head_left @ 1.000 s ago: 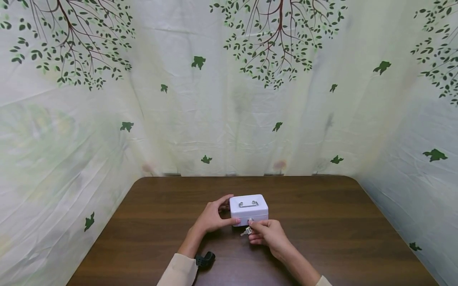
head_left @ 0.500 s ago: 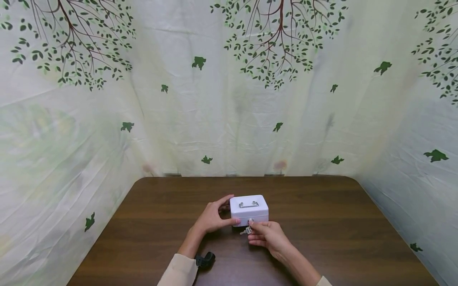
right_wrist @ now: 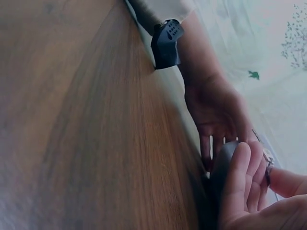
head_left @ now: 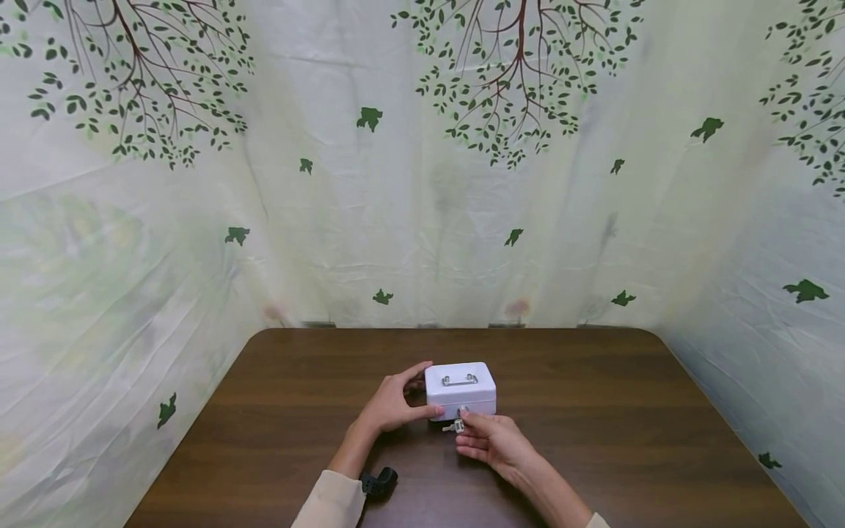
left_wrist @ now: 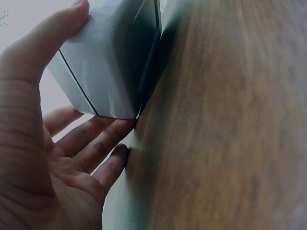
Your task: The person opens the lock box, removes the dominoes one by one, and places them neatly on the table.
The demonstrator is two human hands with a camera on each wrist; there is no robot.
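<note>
Keys (head_left: 457, 426) have been swung nearer level since the earlier frame, pinched by the fingers of the right hand (head_left: 499, 444) at six o'clock of the white box (head_left: 460, 391). On the worktop (head_left: 594, 418), the box is gripped at nine o'clock by the left hand's (head_left: 389, 403) fingers.

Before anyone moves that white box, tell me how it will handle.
The white box looks stiff: its flat walls and straight edges suggest it would keep its shape. Being wider than tall, it would probably slide rather than roll if pushed on the table. Its smooth sides may feel slippery, though the handle on top could give a hold.
</note>
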